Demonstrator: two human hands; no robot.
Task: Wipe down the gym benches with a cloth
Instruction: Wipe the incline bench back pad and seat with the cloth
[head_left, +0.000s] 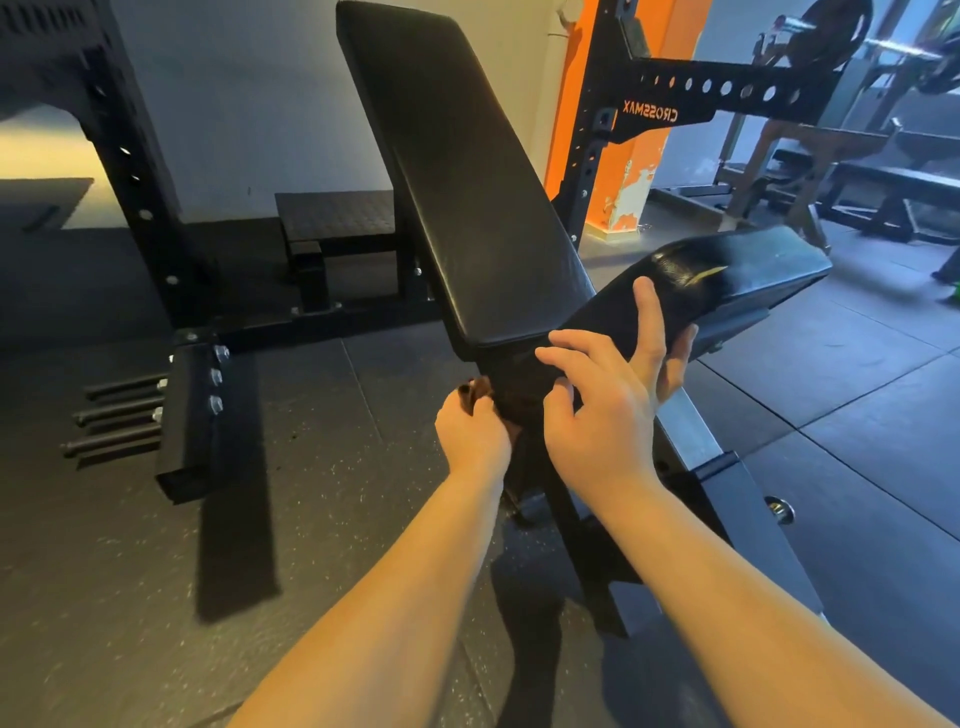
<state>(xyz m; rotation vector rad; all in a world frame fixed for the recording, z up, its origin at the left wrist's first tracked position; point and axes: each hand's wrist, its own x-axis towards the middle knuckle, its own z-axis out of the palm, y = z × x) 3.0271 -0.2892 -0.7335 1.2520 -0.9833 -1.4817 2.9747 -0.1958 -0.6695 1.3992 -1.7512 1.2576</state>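
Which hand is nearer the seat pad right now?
Right. The right hand rests on the seat pad, at its near end; the left hand is lower, off the pad, gripping the cloth.

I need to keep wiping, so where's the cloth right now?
In the head view, the brown cloth is bunched in the left hand, low centre, against the bench frame just below the backrest, left of the right hand.

Your left grip (474, 435) hides most of the cloth (476, 391). The backrest (457, 156) is cut off at the top, and the far barbell (904, 49) is blurred
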